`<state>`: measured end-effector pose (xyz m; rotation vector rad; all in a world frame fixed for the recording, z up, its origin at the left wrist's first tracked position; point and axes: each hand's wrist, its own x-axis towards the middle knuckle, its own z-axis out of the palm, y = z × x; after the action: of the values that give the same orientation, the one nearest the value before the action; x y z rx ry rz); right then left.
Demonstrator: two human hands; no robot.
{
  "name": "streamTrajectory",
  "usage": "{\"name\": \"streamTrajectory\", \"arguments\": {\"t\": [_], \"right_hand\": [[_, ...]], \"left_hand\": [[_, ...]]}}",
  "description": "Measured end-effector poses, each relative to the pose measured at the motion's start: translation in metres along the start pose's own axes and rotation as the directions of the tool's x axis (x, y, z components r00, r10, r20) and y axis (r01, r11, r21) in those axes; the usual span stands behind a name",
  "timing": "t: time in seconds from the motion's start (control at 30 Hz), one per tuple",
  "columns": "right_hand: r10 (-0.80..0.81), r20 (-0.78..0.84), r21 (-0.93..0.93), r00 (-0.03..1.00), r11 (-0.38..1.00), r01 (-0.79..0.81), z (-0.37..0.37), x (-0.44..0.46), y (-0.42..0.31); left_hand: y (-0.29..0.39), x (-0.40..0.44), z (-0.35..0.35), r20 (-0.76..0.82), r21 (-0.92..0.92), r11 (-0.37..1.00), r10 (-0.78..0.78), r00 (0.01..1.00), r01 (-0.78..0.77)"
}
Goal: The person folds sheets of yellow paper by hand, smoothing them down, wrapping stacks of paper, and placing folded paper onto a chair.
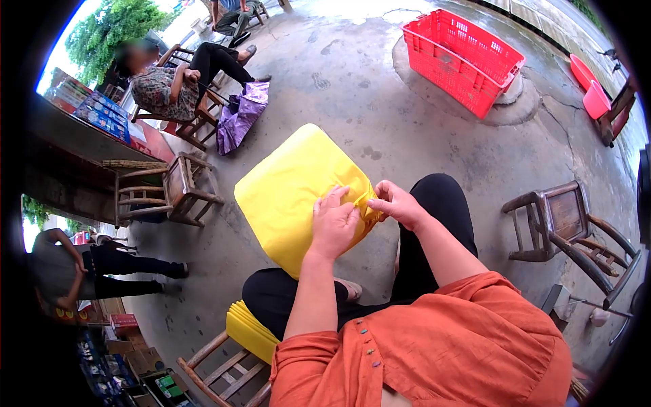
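Note:
A large yellow square piece with rounded corners [291, 193] rests at my knees. It looks like smooth sheeting or fabric, and I cannot tell whether something is inside. My left hand [333, 220] lies over its near right part, thumb and fingers closed on a puckered fold. At the right edge, my right hand [400, 203] pinches the gathered material between thumb and fingers. The two hands are close together, with creases bunched between them. Beside my left thigh, a stack of folded yellow pieces [249, 332] sits on a wooden chair [227, 376].
A red plastic crate [468, 64] stands on the concrete floor ahead. Wooden chairs [186, 186] are at left and another chair [566, 214] at right. One person [166, 91] sits by a purple umbrella [244, 115]; another person [102, 268] stands at left. Pink basins [595, 100] are far right.

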<state>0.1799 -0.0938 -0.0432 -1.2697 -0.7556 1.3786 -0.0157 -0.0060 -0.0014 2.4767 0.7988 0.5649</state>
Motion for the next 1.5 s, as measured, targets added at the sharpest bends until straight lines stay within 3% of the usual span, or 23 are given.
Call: {"name": "streamTrajectory", "arguments": {"t": [0.2, 0.27, 0.3, 0.4, 0.53, 0.63, 0.7, 0.77, 0.93, 1.03, 1.17, 1.23, 1.33, 1.5], "right_hand": [[-0.025, 0.049, 0.036, 0.998, 0.999, 0.024, -0.002, 0.000, 0.004], [-0.256, -0.149, -0.317, 0.955, 0.927, 0.199, 0.012, -0.015, -0.015], [-0.496, -0.053, -0.551, 0.866, 0.738, 0.389, 0.009, -0.011, -0.010], [-0.554, 0.026, -0.605, 0.832, 0.654, 0.454, 0.012, -0.006, -0.014], [-0.522, 0.058, -0.569, 0.851, 0.683, 0.458, 0.006, 0.000, -0.013], [-0.594, 0.080, -0.543, 0.800, 0.647, 0.535, 0.002, 0.009, -0.005], [-0.563, -0.006, -0.429, 0.826, 0.748, 0.506, 0.003, 0.010, -0.005], [-0.563, -0.013, -0.419, 0.827, 0.754, 0.506, 0.005, 0.010, -0.006], [-0.540, -0.016, -0.420, 0.841, 0.767, 0.485, 0.006, 0.008, -0.009], [-0.602, -0.021, -0.434, 0.798, 0.724, 0.535, 0.012, -0.001, -0.025], [-0.670, 0.047, -0.604, 0.741, 0.572, 0.555, 0.016, 0.008, -0.016], [-0.675, 0.071, -0.676, 0.735, 0.509, 0.533, 0.018, 0.011, -0.014], [-0.683, 0.059, -0.618, 0.728, 0.548, 0.564, 0.013, 0.020, -0.006], [-0.663, 0.003, -0.513, 0.749, 0.642, 0.570, 0.012, 0.027, -0.005]], "left_hand": [[0.006, 0.001, 0.000, -0.036, -0.012, 1.000, -0.030, 0.999, 0.029], [0.007, 0.002, 0.001, -0.046, -0.045, 0.998, -0.050, 0.998, 0.048], [0.007, 0.001, 0.002, -0.047, -0.041, 0.998, -0.047, 0.998, 0.045], [0.006, 0.001, 0.003, -0.040, -0.026, 0.999, -0.042, 0.998, 0.040], [0.001, -0.002, 0.006, 0.008, -0.044, 0.998, -0.047, 0.999, 0.048], [0.014, -0.002, -0.006, 0.050, 0.030, 0.999, -0.034, 0.998, 0.033], [0.018, -0.005, -0.007, 0.037, 0.043, 0.999, -0.020, 0.999, 0.019], [0.017, -0.007, -0.007, 0.023, 0.059, 0.998, -0.005, 1.000, 0.004], [0.006, -0.003, -0.008, 0.032, -0.075, 0.995, -0.060, 0.998, 0.062], [0.000, 0.000, -0.015, 0.017, -0.195, 0.975, -0.109, 0.994, 0.110], [-0.001, 0.002, -0.016, 0.019, -0.198, 0.972, -0.124, 0.992, 0.126], [0.001, 0.002, -0.017, 0.071, -0.073, 0.996, -0.037, 0.997, 0.042], [0.024, -0.003, -0.034, 0.104, -0.028, 1.000, -0.003, 0.995, 0.006], [0.013, -0.027, -0.069, 0.204, 0.002, 0.997, -0.082, 0.976, 0.083]]}}
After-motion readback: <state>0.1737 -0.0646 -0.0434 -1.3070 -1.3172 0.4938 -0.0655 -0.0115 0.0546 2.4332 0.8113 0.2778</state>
